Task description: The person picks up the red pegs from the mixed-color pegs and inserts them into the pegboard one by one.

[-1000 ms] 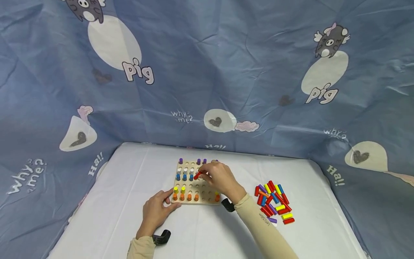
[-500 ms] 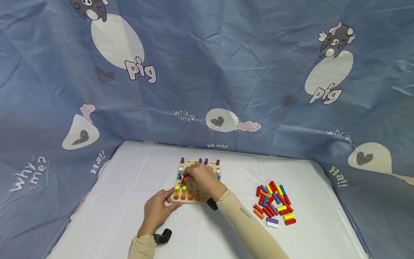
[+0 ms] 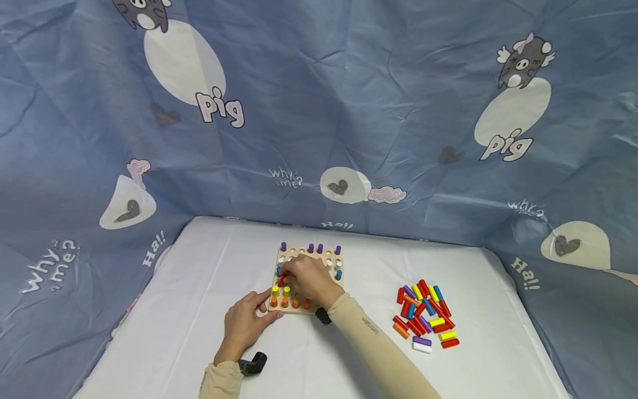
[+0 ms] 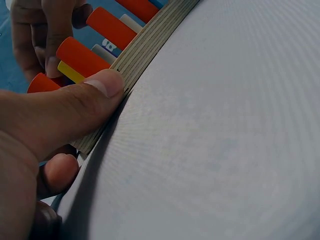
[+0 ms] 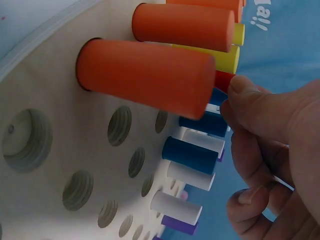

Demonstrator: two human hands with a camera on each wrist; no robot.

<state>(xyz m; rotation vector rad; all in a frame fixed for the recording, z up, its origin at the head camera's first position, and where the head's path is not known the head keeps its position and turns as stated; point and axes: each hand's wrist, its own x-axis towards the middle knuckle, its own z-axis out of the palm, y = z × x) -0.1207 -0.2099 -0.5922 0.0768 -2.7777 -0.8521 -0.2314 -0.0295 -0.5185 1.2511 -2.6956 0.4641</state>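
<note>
Left hand [image 3: 245, 321]: gripping the pegboard [image 5: 50, 90] at its near-left corner; best held firm. Right hand [image 3: 311, 279]: pinching one red peg [image 5: 224, 80], at the board between yellow pegs [image 3: 286, 291] and blue pegs [image 5: 190, 150]; best stood upright, then pressed straight down.

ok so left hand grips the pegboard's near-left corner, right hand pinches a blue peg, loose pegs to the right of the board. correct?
One fix: the peg in the right hand is red, not blue; the right wrist view shows it. Left hand, pegboard corner and loose pegs stand as stated.
</note>
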